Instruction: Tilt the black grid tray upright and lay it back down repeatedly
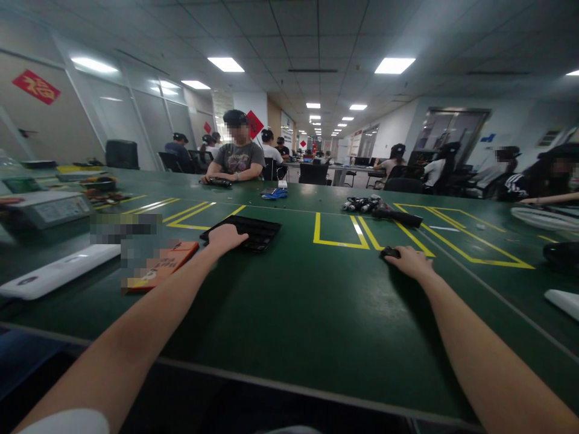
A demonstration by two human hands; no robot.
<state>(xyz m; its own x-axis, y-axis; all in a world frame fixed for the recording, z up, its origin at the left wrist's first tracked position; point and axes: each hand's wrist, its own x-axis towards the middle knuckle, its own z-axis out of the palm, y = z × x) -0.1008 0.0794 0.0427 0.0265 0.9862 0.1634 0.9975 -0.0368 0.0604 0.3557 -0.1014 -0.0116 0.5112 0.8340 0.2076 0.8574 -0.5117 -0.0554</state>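
My left hand (225,237) is on the left part of a flat black tray (265,231) with ridges or compartments, its thumb stretched over the surface and its other fingers mostly hidden. Well to the right, my right hand (411,263) closes round a small dark object (386,253), whose kind I cannot make out; the fingers cover part of it. Both lie on the green tabletop (307,313). Left of my left forearm are an orange box (169,265) with printing and a long white case (63,270).
Yellow tape outlines (341,244) mark the table. Black cylindrical items (398,217) and a tangled dark bundle (359,204) lie beyond my right hand. A blue item (274,193) is near the far edge, where a person (238,157) sits. A grey box (52,208) stands left.
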